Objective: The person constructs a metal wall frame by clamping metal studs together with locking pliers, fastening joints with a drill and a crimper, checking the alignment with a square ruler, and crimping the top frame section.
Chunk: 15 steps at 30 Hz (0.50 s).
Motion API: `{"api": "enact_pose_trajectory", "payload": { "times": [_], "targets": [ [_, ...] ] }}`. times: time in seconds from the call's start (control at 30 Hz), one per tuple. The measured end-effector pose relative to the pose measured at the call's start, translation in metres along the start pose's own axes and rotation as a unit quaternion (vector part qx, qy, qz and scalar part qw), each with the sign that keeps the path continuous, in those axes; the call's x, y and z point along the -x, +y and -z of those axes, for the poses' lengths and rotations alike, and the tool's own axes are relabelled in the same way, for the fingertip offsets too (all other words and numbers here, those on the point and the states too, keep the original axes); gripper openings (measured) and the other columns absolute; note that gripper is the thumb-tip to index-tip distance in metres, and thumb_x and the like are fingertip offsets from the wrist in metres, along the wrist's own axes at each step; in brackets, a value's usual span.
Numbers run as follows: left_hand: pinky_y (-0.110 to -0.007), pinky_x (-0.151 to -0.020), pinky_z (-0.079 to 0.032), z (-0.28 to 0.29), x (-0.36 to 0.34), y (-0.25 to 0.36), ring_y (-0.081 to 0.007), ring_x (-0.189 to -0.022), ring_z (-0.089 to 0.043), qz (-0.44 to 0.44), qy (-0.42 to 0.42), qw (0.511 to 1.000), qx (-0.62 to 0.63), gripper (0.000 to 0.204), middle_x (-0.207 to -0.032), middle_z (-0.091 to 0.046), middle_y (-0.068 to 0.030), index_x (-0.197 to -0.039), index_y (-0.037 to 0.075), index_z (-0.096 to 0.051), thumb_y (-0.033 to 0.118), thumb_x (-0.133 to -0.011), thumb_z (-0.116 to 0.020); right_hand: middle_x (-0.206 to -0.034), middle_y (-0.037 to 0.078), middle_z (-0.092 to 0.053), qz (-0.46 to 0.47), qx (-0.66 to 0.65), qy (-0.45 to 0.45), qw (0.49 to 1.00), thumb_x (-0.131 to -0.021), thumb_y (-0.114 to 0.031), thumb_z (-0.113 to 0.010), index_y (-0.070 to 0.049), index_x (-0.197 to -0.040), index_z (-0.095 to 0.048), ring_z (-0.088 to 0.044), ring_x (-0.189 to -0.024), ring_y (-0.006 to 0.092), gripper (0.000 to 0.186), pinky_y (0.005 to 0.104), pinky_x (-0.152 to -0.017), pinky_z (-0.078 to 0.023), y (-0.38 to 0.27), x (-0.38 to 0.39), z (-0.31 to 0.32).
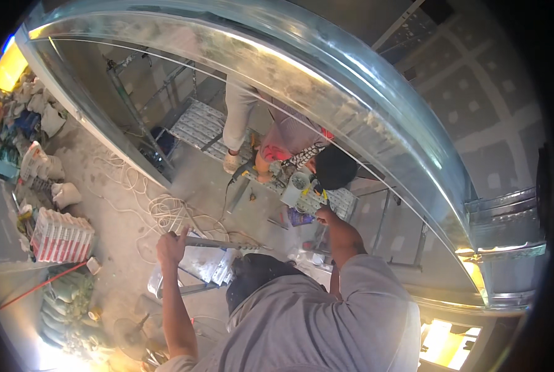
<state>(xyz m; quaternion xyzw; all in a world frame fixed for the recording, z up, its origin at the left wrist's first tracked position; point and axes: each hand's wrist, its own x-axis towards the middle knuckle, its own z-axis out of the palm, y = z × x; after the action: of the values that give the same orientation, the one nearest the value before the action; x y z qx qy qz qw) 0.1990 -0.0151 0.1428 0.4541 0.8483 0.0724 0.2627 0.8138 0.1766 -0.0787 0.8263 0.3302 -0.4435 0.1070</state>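
Note:
My left hand (173, 246) is closed at the end of a grey metal ladder rail (212, 242), thumb raised. My right arm stretches down and away. My right hand (327, 216) is closed beside a small yellow piece (324, 195); what the fingers hold is too small to make out. Just beyond it stands a whitish bucket (299, 181) on a perforated metal platform (342, 201). Another person in a dark cap (336, 167) bends over that platform, close to the bucket. A yellow-and-black power drill (246, 170) lies near this person's arm.
Overhead and in front curves a metal-edged ceiling frame (277, 53). A tangled pale cable (165, 211) lies on the dusty floor. To the left are a red-and-white striped stack (62, 235) and several bags (41, 164). Scaffold rails (128, 102) rise at the far left.

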Motion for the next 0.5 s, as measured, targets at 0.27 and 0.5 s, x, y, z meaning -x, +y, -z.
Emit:
{"api": "enact_pose_trajectory", "payload": {
  "times": [0.27,0.5],
  "targets": [
    [-0.053,-0.081,-0.054,-0.01,-0.001,0.0,-0.0459,-0.086,-0.07,-0.02,0.025,0.999,-0.015,0.081,-0.084,-0.069,-0.0328,-0.084,-0.006,-0.074,0.07,-0.094,-0.05,-0.088,0.013,-0.068,0.018,0.014,0.044,0.999,-0.089,-0.011,-0.061,-0.032,-0.163,-0.021,-0.065,-0.063,0.0209,0.087,0.0381,-0.048,-0.051,0.01,-0.014,0.013],
    [-0.052,-0.081,-0.054,-0.003,0.005,0.003,-0.0462,-0.084,-0.07,-0.019,0.039,0.999,-0.022,0.078,-0.082,-0.069,-0.0308,-0.084,-0.005,-0.074,0.068,-0.094,-0.051,-0.082,0.014,-0.067,0.036,0.054,0.017,0.998,-0.087,-0.006,-0.054,-0.033,-0.163,-0.02,-0.062,-0.056,0.0199,0.088,0.0368,-0.044,-0.048,0.006,-0.041,-0.003]
  ]
}}
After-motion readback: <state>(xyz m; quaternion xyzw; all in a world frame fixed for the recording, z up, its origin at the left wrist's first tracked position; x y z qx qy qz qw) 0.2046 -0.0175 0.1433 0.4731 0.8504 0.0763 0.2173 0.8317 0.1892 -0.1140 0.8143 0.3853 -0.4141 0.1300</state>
